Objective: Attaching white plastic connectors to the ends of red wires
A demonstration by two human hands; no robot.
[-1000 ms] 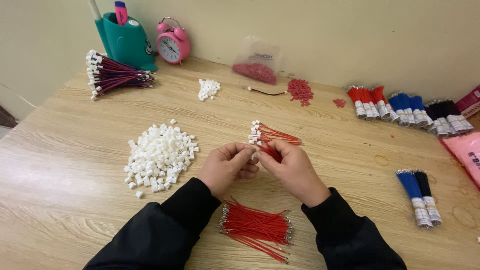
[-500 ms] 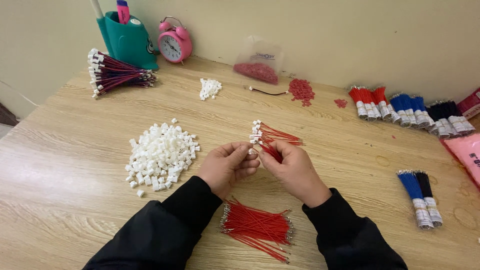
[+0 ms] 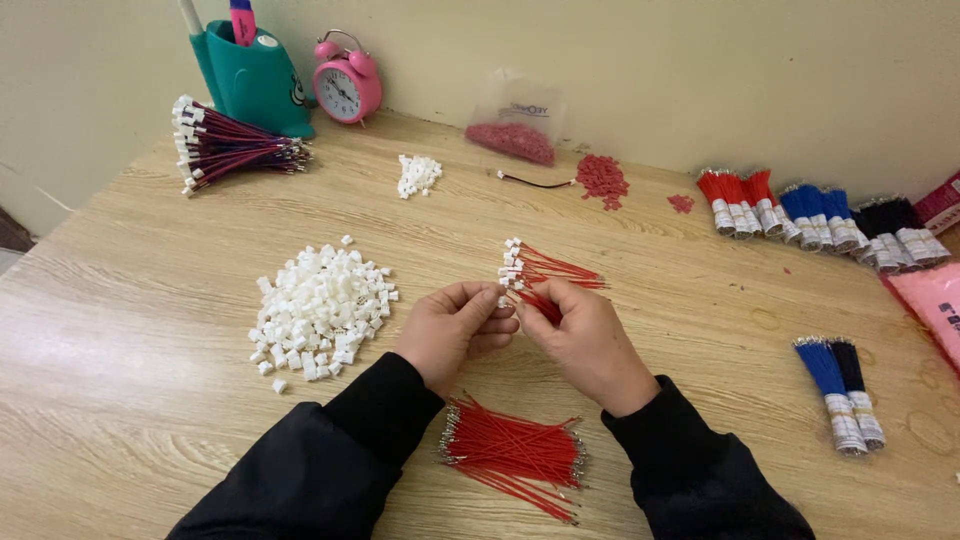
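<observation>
Head camera looked down at our two hands near the middle of the table (image 3: pixel 120 330). Our left hand (image 3: pixel 455 325) pinched a small white plug (image 3: pixel 503 298) with curled fingers. Our right hand (image 3: pixel 585 335) was closed on a thin red wire (image 3: pixel 535 305), and its tip met the plug. So we judged that we were pushing a wire into a plug. The next move would likely need a straight, gentle push, with the metal tip lined up with the little hole.

Just behind our hands lay the finished red wires with white plugs (image 3: pixel 545 270). A pile of loose white plugs (image 3: pixel 320 310) sat to the left of our hands. A bundle of bare red wires (image 3: pixel 510 455) lay near the front edge, between our black sleeves. Far off at the back left corner stood a teal holder (image 3: pixel 250 80) and a pink clock (image 3: pixel 345 88), with a dark wire bunch (image 3: pixel 235 150) beside them. Red, blue and black wire bundles (image 3: pixel 820 215) lined the right edge.

Compared with a second ago, our hands had hardly moved, and the piles lay the same.
</observation>
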